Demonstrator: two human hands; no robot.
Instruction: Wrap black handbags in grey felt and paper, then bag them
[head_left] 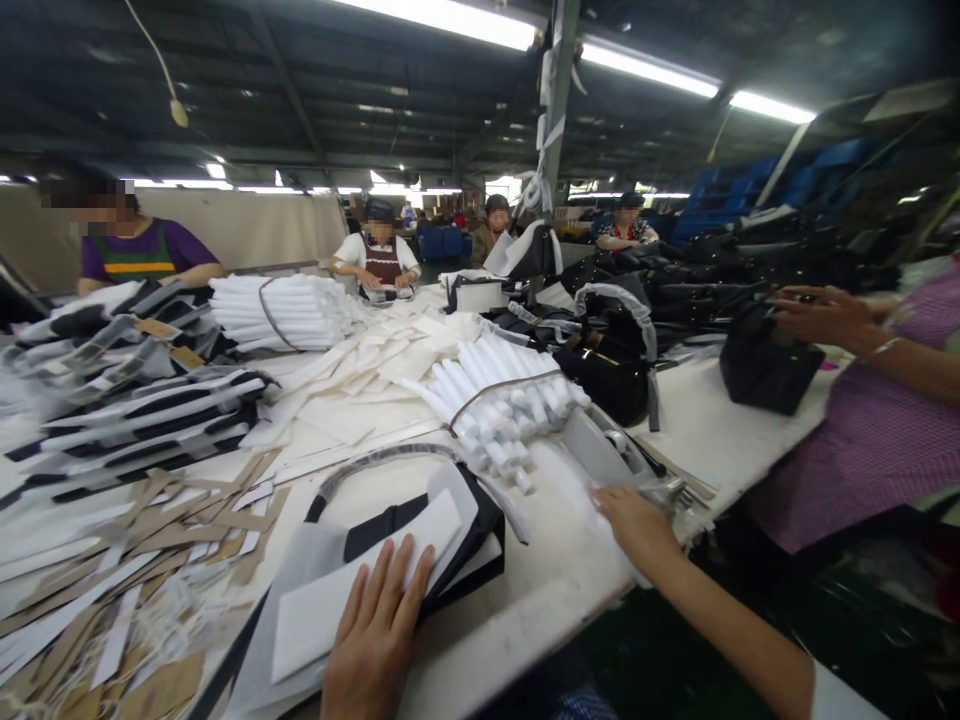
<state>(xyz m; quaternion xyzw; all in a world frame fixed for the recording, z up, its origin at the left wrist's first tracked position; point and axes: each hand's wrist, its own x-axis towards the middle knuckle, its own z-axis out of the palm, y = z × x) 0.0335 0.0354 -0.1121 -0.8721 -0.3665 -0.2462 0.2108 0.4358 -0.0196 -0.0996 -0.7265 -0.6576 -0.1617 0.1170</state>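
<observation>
My left hand (381, 620) lies flat with its fingers spread on a white padding sheet (360, 590). That sheet rests on a black handbag (480, 530) lying on its side, with thin translucent wrapping (292, 580) beneath it. The bag's wrapped handle (375, 455) arches away over the tabletop. To the right, my right hand (637, 530) is at the table edge, palm down and fingers drawn together beside a grey metal device (607, 445) that looks like a tape dispenser. Whitish film shows around these fingertips, but what they pinch is too unclear to name.
A strapped bundle of white rolls (510, 400) lies beyond the bag. Brown paper strips (150, 540) and wrapped handle pieces (157, 430) cover the left side. Black bags (607, 370) pile up behind. At right, a co-worker's hands (832, 315) hold a black bag (772, 360).
</observation>
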